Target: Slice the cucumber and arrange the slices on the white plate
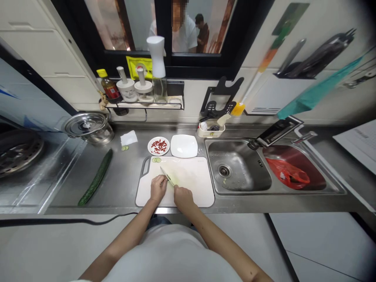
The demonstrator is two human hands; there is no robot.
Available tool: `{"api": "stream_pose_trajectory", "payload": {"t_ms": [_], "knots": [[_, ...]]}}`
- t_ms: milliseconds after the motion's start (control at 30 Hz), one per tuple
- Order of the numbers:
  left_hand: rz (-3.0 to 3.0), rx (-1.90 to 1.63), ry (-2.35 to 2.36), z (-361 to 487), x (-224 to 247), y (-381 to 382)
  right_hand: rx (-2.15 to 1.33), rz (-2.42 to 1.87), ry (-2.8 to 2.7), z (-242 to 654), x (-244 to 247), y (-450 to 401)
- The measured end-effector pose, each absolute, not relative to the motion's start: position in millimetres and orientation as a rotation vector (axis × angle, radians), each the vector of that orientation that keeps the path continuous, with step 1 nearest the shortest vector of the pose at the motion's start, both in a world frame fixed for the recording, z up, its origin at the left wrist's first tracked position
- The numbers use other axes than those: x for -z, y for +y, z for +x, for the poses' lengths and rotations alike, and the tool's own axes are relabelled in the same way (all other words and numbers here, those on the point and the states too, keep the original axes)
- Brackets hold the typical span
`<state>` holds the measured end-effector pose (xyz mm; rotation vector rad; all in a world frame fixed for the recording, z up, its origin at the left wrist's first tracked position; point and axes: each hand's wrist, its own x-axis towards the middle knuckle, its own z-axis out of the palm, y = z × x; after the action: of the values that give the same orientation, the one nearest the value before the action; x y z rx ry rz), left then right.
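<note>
My right hand (183, 197) is wrapped round the handle of a knife (167, 175), whose blade points away and to the left over the white cutting board (199, 184). Close against the blade's left side, my left hand (158, 187) is curled with its fingers together; whatever lies under them is hidden. A few thin cucumber slices (156, 159) lie at the board's upper left corner. Behind the board stand a small plate of chopped red pieces (159, 146) and a white square plate (184, 146) with nothing visible on it.
A whole cucumber (96, 178) lies left of the board. Farther back are a lidded steel pot (88, 127) and a white paper (128, 138) beside more slices. The double sink (241, 192) is at the right, a red bag (289, 174) in one basin. A bottle rack (147, 105) hangs above.
</note>
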<state>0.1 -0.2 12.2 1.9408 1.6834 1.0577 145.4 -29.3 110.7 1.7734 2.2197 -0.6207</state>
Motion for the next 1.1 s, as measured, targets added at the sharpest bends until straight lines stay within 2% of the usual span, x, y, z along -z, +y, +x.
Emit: {"api": "stream_pose_trajectory", "payload": {"t_ms": [1100], "knots": [[1.934,-1.082,1.702,0.4,-13.7,-1.1,0.645,1.745,2.231,142.8,-109.5,-17.2]]}}
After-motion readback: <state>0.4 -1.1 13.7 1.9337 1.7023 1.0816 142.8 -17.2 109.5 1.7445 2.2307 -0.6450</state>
